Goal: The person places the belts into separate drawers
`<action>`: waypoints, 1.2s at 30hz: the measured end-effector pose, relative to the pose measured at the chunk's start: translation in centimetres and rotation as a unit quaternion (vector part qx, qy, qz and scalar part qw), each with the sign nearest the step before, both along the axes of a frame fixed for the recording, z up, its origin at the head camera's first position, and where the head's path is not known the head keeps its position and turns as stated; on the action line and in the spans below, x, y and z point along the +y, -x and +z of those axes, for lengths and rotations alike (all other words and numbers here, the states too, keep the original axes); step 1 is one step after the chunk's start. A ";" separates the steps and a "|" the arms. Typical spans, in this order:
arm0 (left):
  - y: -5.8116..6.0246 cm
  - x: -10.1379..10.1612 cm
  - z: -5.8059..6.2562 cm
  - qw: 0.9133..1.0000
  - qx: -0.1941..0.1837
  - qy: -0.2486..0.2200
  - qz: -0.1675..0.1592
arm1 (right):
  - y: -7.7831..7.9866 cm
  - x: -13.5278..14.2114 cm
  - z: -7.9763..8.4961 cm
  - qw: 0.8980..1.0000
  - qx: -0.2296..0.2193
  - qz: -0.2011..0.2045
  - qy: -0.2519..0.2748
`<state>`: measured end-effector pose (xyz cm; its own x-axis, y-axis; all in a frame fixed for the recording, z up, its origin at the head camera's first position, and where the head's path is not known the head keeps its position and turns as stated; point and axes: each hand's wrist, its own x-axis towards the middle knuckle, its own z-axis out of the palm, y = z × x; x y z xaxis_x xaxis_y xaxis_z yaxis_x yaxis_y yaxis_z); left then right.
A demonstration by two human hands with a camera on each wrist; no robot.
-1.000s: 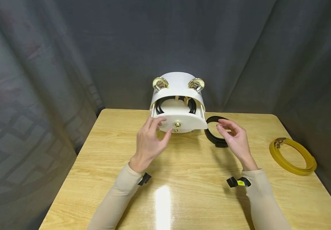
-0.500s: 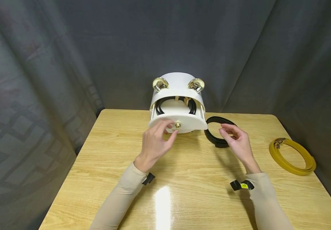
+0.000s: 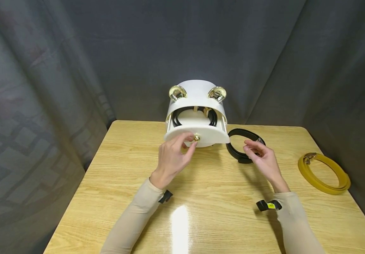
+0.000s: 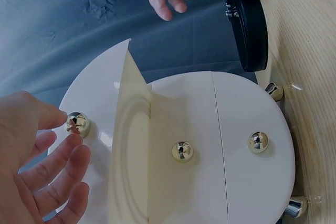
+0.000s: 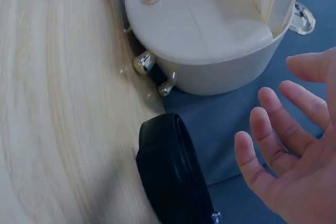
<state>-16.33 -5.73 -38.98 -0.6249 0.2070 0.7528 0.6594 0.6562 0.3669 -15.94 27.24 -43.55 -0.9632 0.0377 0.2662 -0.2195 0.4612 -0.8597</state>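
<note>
Nearest the person, over the wood table point(image 3: 131, 151): one left hand point(image 3: 172, 158), thumb and fingers bent about a gold knob point(image 4: 81, 124); contact at the tips looks likely, but whether they pinch it cannot be told. One right hand point(image 3: 266, 164), about level with the left, fingers loosely bent and holding nothing, near a coiled black belt point(image 3: 236, 155) and well apart from the knob. At far right, one coiled yellow belt point(image 3: 323, 187). Ahead of the left palm, slightly rightward: the knob, mid-front on one white drawer point(image 3: 212, 135), uppermost of three, standing out; front panel long from left to right, slide running between person and backdrop. Deciding relation, as judged: left hand nearer, knob's axis in line with that slide. Within the drawer, one black coil point(image 3: 213, 119). Behind, one white case point(image 3: 196, 93) with two gold ear shapes point(image 3: 176, 92), its lower drawers point(image 4: 252, 182) flush. Farthest, one grey curtain point(image 3: 138, 63).
</note>
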 end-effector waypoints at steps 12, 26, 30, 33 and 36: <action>0.3 0.0 -0.1 1.000 -0.016 0.000 -0.002 | 0.2 1.4 -1.1 0.999 -0.026 -0.018 -0.025; 0.7 -0.1 0.1 0.999 -0.026 -0.015 -0.022 | 0.3 3.4 -2.0 0.993 -0.052 -0.037 -0.097; 0.9 -0.3 0.1 0.999 -0.036 -0.018 -0.026 | 0.3 3.7 -2.1 0.990 -0.065 -0.026 -0.119; 1.0 -0.4 0.2 0.998 -0.044 -0.021 -0.031 | 0.2 4.0 -2.2 0.990 -0.069 -0.013 -0.126; 1.2 -0.5 0.1 0.998 -0.049 -0.023 -0.033 | 0.3 4.3 -2.3 0.990 -0.064 0.003 -0.127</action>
